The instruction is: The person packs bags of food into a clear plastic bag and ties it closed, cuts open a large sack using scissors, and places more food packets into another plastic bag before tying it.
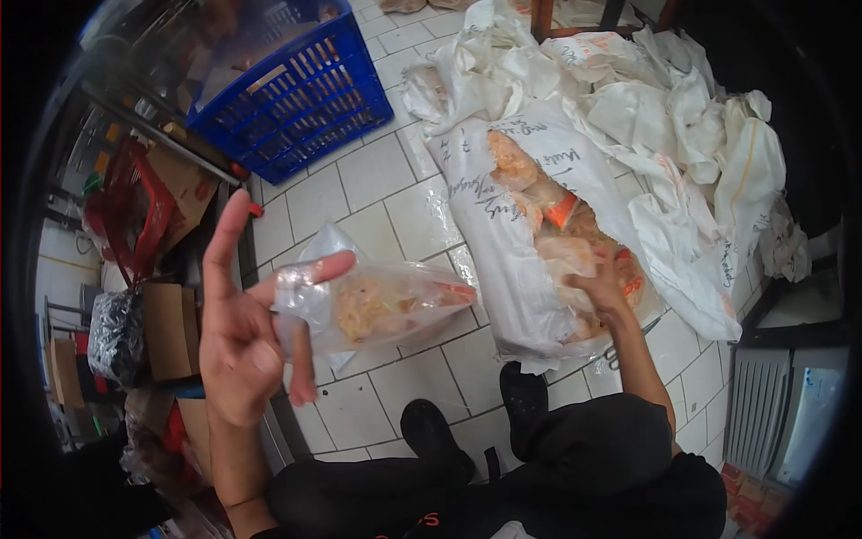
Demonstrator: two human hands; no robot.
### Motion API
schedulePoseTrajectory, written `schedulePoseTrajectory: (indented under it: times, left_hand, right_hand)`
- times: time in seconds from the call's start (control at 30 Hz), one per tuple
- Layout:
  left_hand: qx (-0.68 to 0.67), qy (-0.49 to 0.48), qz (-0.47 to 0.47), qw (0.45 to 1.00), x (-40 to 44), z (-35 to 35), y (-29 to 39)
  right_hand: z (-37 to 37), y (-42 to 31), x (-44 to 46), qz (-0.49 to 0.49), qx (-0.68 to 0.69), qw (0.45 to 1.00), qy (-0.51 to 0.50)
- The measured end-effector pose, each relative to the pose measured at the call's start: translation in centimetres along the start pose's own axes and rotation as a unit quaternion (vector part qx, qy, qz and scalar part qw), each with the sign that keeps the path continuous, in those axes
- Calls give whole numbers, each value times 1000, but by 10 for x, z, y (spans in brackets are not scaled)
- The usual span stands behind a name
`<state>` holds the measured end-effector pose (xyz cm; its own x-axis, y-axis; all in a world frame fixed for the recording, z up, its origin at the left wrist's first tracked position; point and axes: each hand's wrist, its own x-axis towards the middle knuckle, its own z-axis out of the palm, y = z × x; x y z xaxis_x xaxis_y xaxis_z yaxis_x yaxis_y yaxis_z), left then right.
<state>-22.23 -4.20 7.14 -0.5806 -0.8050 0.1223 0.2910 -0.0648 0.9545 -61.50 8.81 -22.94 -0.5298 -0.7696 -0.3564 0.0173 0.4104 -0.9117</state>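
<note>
My left hand point(242, 341) is raised at the left, its fingers spread apart. The clear plastic bag point(404, 301) overlaps these fingers and appears to hang from them. Inside it are pale yellowish pieces that look like raw meat, and a red-orange mark shows near its right end. My right hand point(603, 286) reaches into the torn opening of a large white woven sack point(476, 225) lying on the floor. Its fingers are apart and rest on clear packets of pale orange meat point(566, 251); the fingertips are partly hidden.
Crumpled white sacks point(646, 117) lie behind and right of the full one. A blue plastic crate point(305, 99) stands at the upper left. Cardboard boxes point(171, 332) and a red plastic item point(135, 211) line the left side. Scissor handles point(612, 357) show beside the sack.
</note>
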Motion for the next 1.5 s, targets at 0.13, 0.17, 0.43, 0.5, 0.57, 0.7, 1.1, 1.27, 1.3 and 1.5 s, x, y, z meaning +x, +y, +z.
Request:
schedulePoseTrajectory:
  times: [0.13, 0.17, 0.43, 0.5, 0.57, 0.7, 1.1, 1.27, 1.3, 1.5]
  left_hand:
    - [12, 5, -33, 999, -6, 11, -2]
    - [25, -35, -18, 999, -2, 12, -5]
    - [-17, -81, -6, 997, 28, 11, -25]
    - [-10, -72, -6, 997, 26, 9, -25]
    - [-6, -41, -4, 999, 22, 7, -26]
    - [73, 62, -55, 994, 10, -17, -50]
    - [149, 9, -82, 985, 21, -19, -54]
    - [144, 27, -96, 985, 11, -20, -51]
    - [134, 27, -107, 985, 8, -22, -50]
    - [123, 24, -115, 985, 1, -29, -51]
  right_hand:
    - [-46, -50, -36, -92, 46, 995, 8]
    - [-47, -84, -55, -143, 78, 987, -13]
    - [102, -123, -63, -555, 25, 788, -266]
    - [171, -100, -60, -572, -41, 765, -293]
    - [184, -90, -60, -551, -112, 764, -317]
    - [167, -68, -35, -533, -126, 784, -292]
    - [21, 54, 11, 66, -410, 910, -5]
    - [26, 58, -5, 114, -415, 898, 94]
    - [25, 58, -8, 168, -401, 897, 84]
    - [18, 41, -17, 189, -329, 924, 54]
